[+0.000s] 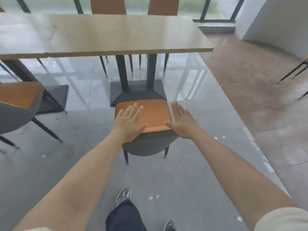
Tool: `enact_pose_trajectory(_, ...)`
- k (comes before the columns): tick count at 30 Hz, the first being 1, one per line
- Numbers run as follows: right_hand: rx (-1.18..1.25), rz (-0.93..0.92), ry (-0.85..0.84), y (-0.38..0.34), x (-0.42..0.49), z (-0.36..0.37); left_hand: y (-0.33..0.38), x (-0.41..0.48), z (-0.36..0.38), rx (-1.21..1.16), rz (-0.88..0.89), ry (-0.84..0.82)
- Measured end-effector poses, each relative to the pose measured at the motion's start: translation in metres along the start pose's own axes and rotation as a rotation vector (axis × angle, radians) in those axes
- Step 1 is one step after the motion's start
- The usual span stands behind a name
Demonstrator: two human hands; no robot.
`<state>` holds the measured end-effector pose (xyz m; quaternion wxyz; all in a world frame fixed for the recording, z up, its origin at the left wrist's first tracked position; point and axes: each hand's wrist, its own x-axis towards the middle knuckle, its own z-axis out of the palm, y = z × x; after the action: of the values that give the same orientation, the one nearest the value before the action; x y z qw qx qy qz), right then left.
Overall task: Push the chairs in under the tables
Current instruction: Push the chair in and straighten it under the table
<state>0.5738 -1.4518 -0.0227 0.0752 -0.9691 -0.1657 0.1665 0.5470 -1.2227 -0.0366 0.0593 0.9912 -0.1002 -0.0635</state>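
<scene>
An orange-and-grey chair (154,114) stands in front of me, its back toward me, on the near side of a long wooden table (106,34). It stands out from the table, close to the dark pedestal base (136,90). My left hand (130,122) is stretched out flat with straight fingers over the left end of the chair back. My right hand (183,122) is flat too, at the right end of the chair back. Whether either palm touches the chair I cannot tell.
A second orange-and-grey chair (18,104) stands out from the table at the left. Two orange chair backs (108,5) show beyond the table's far edge. Black chair legs (293,72) stand at the right. My shoe (123,195) is on the grey tiled floor.
</scene>
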Motion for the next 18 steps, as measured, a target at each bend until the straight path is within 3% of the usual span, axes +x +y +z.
enact_pose_trajectory(5, -0.057, -0.150, -0.115, 0.018, -0.021, 0.029, 0.026, -0.046, 0.024, -0.009, -0.107, -0.186)
enact_pose_trajectory(10, -0.144, -0.213, 0.021, 0.030, -0.020, 0.038, 0.033, -0.040, 0.030, 0.170, -0.117, -0.089)
enact_pose_trajectory(18, -0.296, -0.161, 0.145, 0.029, 0.006, 0.037, 0.017, -0.018, 0.032, 0.248, -0.116, -0.003)
